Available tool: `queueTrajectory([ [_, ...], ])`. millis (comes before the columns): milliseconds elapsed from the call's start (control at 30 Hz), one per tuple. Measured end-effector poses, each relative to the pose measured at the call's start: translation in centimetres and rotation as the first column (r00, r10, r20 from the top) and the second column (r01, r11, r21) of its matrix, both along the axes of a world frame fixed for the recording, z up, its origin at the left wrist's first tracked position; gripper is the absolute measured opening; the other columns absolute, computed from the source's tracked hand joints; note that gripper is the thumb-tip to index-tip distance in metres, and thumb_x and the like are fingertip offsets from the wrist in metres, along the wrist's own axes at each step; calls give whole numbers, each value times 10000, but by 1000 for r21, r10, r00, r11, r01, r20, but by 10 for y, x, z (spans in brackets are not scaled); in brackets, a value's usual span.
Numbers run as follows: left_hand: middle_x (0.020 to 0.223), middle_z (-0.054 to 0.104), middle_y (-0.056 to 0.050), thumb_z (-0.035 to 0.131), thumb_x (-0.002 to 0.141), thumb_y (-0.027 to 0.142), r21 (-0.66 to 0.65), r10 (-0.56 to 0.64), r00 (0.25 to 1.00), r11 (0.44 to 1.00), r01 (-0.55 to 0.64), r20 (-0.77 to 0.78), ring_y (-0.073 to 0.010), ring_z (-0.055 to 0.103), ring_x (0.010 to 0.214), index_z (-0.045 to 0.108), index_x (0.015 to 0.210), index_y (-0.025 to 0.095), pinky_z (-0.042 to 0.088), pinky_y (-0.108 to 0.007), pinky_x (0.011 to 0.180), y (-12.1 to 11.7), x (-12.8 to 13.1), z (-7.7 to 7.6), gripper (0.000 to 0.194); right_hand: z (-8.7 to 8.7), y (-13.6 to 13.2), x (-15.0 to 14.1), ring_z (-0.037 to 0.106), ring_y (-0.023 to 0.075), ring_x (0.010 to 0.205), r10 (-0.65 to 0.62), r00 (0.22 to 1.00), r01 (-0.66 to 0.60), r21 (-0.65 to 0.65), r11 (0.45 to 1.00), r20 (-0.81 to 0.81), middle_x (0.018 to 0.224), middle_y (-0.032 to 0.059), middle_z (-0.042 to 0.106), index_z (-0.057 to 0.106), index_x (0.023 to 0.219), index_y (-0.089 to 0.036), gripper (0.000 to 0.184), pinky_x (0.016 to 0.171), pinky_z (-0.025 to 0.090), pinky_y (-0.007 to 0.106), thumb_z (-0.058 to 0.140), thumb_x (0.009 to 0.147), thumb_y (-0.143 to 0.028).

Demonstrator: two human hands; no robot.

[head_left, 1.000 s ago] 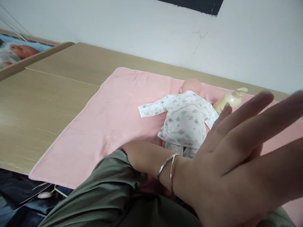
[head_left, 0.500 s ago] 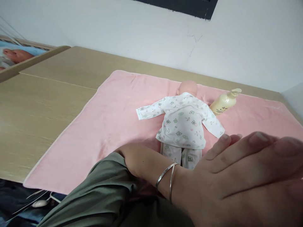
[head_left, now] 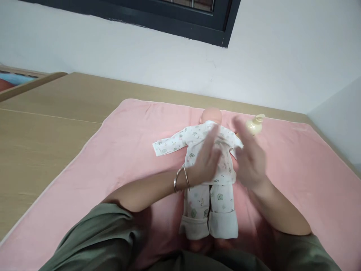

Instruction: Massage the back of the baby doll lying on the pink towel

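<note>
Now your left hand (head_left: 205, 162) has swung opposite your right hand (head_left: 252, 162), leaving both uncurled and empty above the baby doll (head_left: 221, 178), inside the far edge of the pink mat (head_left: 126, 150).

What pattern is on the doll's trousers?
The trousers are white with small scattered prints, some greenish; best in the head view.

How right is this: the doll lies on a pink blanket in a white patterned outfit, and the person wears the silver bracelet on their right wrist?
The wrist is wrong: the head view shows the silver bracelet on the left wrist. The doll does lie on a pink blanket in a white patterned outfit.
</note>
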State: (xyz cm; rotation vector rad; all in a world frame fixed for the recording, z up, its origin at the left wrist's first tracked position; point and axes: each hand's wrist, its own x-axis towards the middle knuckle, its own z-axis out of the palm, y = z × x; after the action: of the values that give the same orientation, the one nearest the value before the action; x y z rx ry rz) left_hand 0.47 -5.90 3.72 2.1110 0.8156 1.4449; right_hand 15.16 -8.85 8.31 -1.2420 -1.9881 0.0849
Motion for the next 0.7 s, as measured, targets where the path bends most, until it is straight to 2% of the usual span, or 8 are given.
queueTrajectory([
  [33,1640,233,-62,216,1040,451,-101,90,992,992,-82,84,-198,203,1525,178,1557,277,212,-437,1275,16,0,-7,548,-9,8,-5,352,247,1416,33,999,-33,8,999,-3,1525,65,382,280,1549,-226,525,1157,399,471,297,1042,-358],
  [100,1626,267,-89,232,1022,536,-190,243,950,960,-206,196,-225,228,1519,265,1516,258,216,-473,1268,44,3,-20,568,-30,26,-15,293,228,1446,78,994,-68,-129,989,81,1526,98,373,353,1515,-140,551,1187,351,485,288,975,-232],
  [233,1558,388,-142,247,1021,537,-267,252,952,943,-200,173,-235,333,1477,360,1447,204,293,-465,1231,71,8,-33,552,-58,58,-19,187,257,1480,168,949,-94,-269,959,268,1531,109,363,487,1425,-71,587,1241,162,539,318,869,-145],
  [333,1503,467,-119,266,1023,513,-266,238,965,943,-201,113,-227,407,1433,426,1398,217,343,-419,1206,71,7,-38,504,-62,75,-5,191,262,1479,136,943,-44,-293,955,302,1550,105,326,432,1472,-99,558,1227,138,573,322,938,-216],
  [467,1418,543,-124,291,1014,508,-233,270,962,939,-254,37,-240,479,1367,480,1342,198,376,-423,1175,67,6,-44,489,-65,83,9,201,313,1471,-79,954,173,-315,933,288,1559,192,265,307,1515,-21,638,1210,183,572,342,1010,-410],
  [533,1386,568,-130,289,1011,502,-242,286,958,931,-273,18,-248,504,1335,496,1312,181,390,-448,1156,66,6,-47,486,-67,77,5,215,328,1465,-143,940,239,-298,924,310,1544,226,280,300,1504,20,649,1214,194,551,333,1016,-406],
  [600,1367,583,-130,281,1006,496,-261,287,958,925,-276,3,-255,521,1310,515,1278,169,400,-470,1143,67,6,-49,485,-68,67,-4,187,310,1475,-117,930,215,-257,942,349,1547,223,275,322,1489,36,597,1231,176,517,309,1005,-314],
  [700,1324,614,-108,279,1000,462,-267,262,965,929,-257,-16,-249,549,1270,545,1232,193,423,-487,1121,68,5,-49,444,-66,57,-16,119,236,1495,17,926,79,-237,968,377,1580,138,246,347,1499,-36,569,1255,134,468,302,953,-190],
])
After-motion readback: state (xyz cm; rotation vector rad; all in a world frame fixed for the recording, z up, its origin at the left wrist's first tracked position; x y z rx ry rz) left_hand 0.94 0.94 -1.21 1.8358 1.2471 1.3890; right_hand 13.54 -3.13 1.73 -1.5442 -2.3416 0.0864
